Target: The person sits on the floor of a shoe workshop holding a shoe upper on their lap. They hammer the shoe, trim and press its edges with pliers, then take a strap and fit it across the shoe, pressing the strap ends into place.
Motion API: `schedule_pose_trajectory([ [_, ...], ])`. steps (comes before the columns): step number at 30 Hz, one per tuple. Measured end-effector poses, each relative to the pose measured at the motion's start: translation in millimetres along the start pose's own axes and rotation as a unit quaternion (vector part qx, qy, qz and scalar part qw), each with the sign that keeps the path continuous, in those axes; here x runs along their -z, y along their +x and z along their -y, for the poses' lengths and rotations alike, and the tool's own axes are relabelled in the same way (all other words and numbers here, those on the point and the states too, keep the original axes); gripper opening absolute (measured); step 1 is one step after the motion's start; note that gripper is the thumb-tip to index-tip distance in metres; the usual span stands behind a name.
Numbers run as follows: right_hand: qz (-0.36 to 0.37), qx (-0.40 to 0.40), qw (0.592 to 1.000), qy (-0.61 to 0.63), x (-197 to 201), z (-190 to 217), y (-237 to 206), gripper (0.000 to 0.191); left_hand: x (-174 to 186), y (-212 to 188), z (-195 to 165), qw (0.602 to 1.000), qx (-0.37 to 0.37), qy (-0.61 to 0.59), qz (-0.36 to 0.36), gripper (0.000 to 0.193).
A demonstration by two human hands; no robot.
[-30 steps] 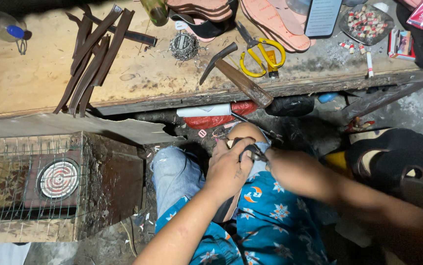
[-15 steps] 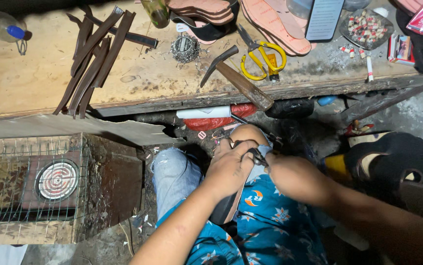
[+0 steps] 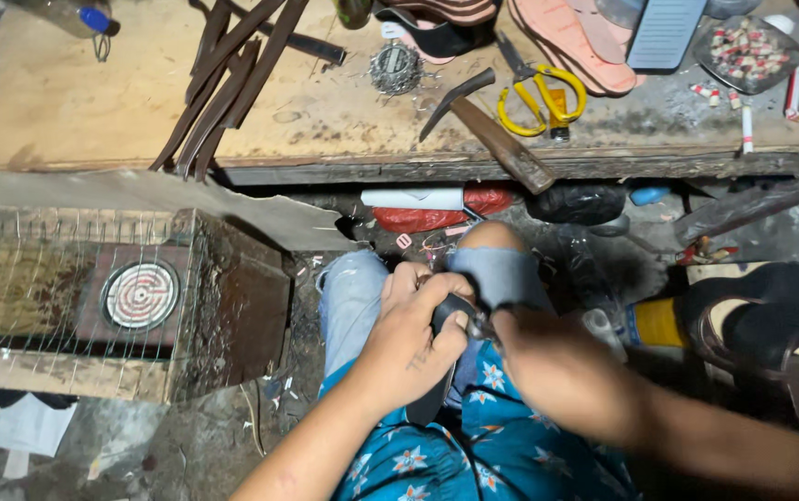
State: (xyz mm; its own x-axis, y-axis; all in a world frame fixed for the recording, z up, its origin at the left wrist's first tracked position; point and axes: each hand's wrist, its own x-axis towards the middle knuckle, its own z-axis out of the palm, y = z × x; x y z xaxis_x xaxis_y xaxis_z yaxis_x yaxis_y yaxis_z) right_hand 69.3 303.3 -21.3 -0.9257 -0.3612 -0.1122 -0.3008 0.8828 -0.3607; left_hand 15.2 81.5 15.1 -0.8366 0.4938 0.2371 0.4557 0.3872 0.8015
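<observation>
My left hand grips a dark shoe sole piece over my lap, fingers curled round its top. My right hand is blurred and pressed against the same piece from the right, pinching a small metal tool at its edge. Both hands sit above my knees in blue jeans and a blue flowered cloth. What the right fingers hold is mostly hidden.
A wooden workbench lies ahead with a hammer, yellow scissors, dark leather strips, pink soles and a tray of small tubes. A wire-covered heater box stands left. A black sandal lies right.
Both hands have shifted slightly lower and closer together on the sole piece; the right hand is now blurred with motion. The bench items have not moved.
</observation>
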Motion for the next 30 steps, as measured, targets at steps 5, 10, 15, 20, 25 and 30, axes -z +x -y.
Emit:
schedule_pose_trajectory([
  [5,-0.012,0.051,0.994,-0.092,9.0,20.8,-0.7,0.024,9.0,-10.5,-5.5,0.998,0.044,0.036,-0.008,0.035],
  [10,0.066,0.05,0.983,0.165,31.0,27.1,9.3,0.038,7.2,-18.7,-7.3,0.994,0.023,0.099,-0.05,0.037],
  [15,0.101,-0.013,0.994,0.049,25.9,33.7,6.7,0.021,6.1,-26.7,-7.7,0.996,0.0,0.077,-0.053,0.039],
  [20,0.008,0.04,0.999,0.003,24.4,36.3,8.4,0.024,9.9,-30.3,-2.1,0.998,0.019,0.018,-0.058,0.027],
  [25,0.118,0.066,0.973,0.188,40.3,31.2,23.6,0.042,14.6,-23.5,11.3,0.997,0.006,0.007,-0.073,0.029],
  [30,0.22,0.004,0.958,0.182,43.4,30.3,34.0,0.049,14.0,-25.0,18.5,0.997,0.011,0.005,-0.077,0.029],
])
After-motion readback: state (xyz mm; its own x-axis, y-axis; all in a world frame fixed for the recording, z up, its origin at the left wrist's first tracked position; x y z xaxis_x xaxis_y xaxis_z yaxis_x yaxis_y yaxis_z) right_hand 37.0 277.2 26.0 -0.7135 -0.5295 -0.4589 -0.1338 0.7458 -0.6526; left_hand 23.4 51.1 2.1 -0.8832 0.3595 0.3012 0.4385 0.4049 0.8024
